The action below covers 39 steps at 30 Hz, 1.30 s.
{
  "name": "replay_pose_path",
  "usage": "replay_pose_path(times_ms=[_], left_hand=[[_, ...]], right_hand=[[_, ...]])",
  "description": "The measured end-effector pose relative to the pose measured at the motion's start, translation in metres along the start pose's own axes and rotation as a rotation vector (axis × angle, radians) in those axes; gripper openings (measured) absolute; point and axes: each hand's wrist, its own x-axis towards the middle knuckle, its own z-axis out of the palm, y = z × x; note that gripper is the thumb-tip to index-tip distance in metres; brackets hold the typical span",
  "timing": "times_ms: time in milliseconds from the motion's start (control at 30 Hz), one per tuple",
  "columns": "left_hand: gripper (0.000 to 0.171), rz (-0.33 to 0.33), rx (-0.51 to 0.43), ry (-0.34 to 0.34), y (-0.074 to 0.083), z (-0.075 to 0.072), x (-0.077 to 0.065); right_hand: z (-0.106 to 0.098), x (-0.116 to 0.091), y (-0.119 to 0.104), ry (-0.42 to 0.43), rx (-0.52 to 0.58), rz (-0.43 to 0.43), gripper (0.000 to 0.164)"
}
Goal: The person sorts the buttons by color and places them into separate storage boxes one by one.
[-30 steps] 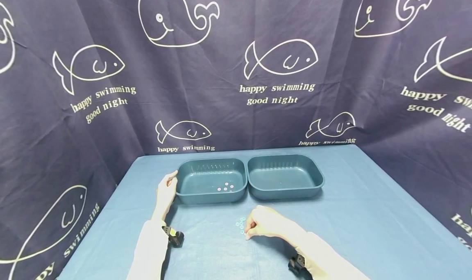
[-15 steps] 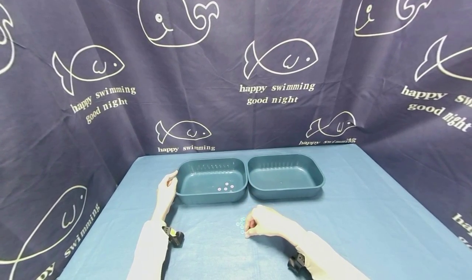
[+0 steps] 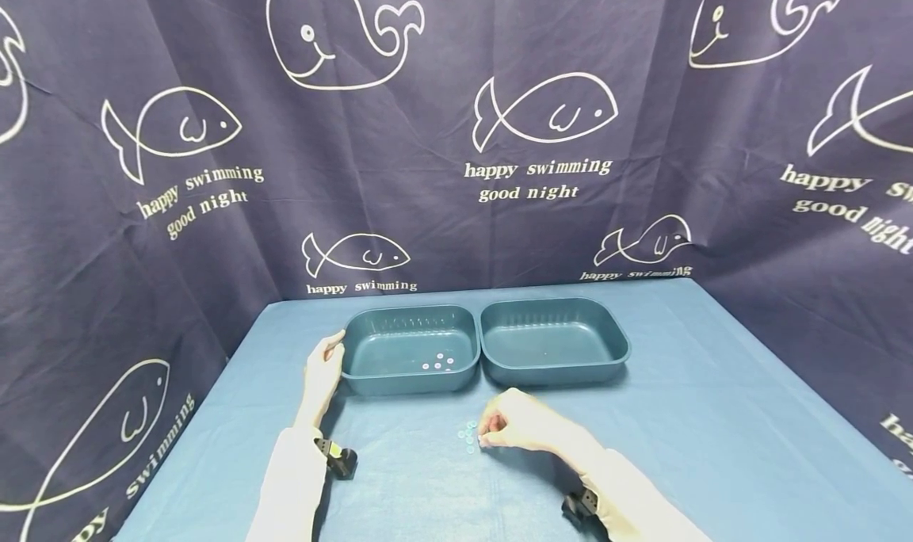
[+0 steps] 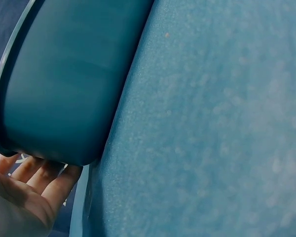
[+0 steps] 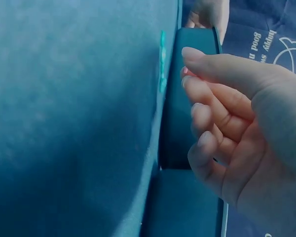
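My left hand (image 3: pixel 324 372) holds the left end of the left dark teal bin (image 3: pixel 410 383), its fingers against the end wall in the left wrist view (image 4: pixel 34 190). Several small pink buttons (image 3: pixel 438 365) lie inside that bin. Between thumb and index finger, my right hand (image 3: pixel 524 423) pinches a small pink button (image 5: pixel 185 70), mostly covered by the fingertips. Just left of this hand, several pale green buttons (image 3: pixel 470 437) lie in a loose cluster on the cloth; the right wrist view catches these green buttons (image 5: pixel 163 61) edge-on.
A second teal bin (image 3: pixel 556 374) stands right beside the first, with a tiny dark speck on its floor. Blue cloth (image 3: pixel 399 479) covers the table. Behind and at the sides hangs a dark curtain (image 3: pixel 442 233) with white fish drawings.
My right hand has risen slightly off the cloth and shifted a little to the right, fingertips still together. The left hand keeps its place on the bin.
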Motion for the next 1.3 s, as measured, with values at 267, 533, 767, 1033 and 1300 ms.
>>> replay_pose_path(times_ms=[267,533,767,1033,1300], left_hand=[[0.037,0.003,-0.024,-0.003,-0.001,-0.001,0.001],[0.037,-0.006,-0.020,-0.002,-0.002,0.000,0.002],[0.037,-0.018,-0.025,-0.018,-0.002,-0.001,0.003],[0.036,-0.013,-0.015,-0.005,-0.002,-0.003,0.003],[0.036,-0.029,0.010,0.006,-0.002,0.000,0.004]], right_hand=[[-0.007,0.005,0.002,0.051,0.017,-0.041,0.005],[-0.017,0.011,-0.001,0.090,-0.015,-0.061,0.005],[-0.023,0.022,-0.005,0.148,-0.057,-0.048,0.006],[-0.034,0.038,-0.010,0.197,-0.038,-0.013,0.008],[-0.039,0.053,-0.009,0.214,-0.047,0.024,0.008]])
